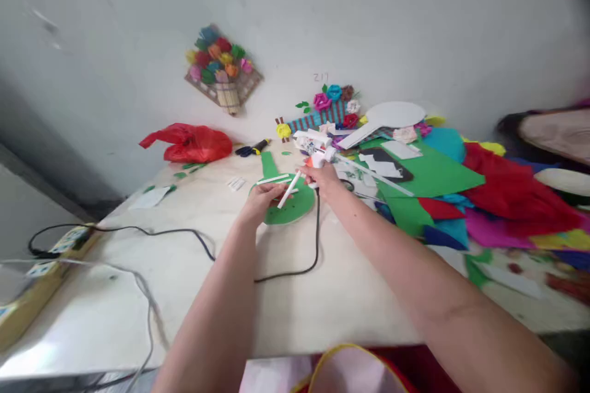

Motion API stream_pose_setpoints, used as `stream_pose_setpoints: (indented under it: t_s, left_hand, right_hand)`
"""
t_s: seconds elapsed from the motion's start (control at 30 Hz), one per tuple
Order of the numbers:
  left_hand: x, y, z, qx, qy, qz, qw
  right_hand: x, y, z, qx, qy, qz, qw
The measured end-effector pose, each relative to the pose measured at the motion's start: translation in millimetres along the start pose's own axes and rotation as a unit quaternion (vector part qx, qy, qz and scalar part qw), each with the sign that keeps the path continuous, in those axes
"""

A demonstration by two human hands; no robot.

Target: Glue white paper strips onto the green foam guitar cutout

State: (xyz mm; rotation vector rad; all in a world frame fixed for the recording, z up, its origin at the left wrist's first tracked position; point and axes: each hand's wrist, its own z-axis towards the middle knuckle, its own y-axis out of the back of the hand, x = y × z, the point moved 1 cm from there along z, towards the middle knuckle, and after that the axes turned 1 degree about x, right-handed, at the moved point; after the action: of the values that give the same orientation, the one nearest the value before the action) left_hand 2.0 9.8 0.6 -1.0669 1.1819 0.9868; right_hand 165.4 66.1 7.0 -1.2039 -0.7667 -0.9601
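My left hand pinches a white paper strip over a green guitar-shaped paper cutout that lies on the pale table. More white strips lie across the cutout's neck. My right hand is closed round a white glue gun with an orange tip, held just beyond the cutout. The gun's black cord trails down across the table towards me.
A heap of coloured paper sheets covers the table's right side. A red plastic bag lies at the back left. Paper-flower crafts hang on the wall and stand at the table's back. Cables and a power strip are at left.
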Motion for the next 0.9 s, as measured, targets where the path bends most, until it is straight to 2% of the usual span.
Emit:
stream_pose_setpoints:
  t_s: [0.3, 0.6, 0.9]
  left_hand:
    - [2.6, -0.2, 2.5, 0.036, 0.053, -0.069, 0.996]
    - [3.7, 3.6, 2.4, 0.036, 0.058, -0.081, 0.994]
    - [-3.0, 7.2, 0.8, 0.011, 0.041, -0.039, 0.998]
  right_hand:
    - [6.0, -4.9, -7.3, 0.071, -0.008, -0.001, 0.997]
    - [7.3, -5.2, -9.5, 0.067, -0.017, -0.02, 0.997]
    - [7.2, -7.3, -11.1, 0.062, -0.016, -0.024, 0.998]
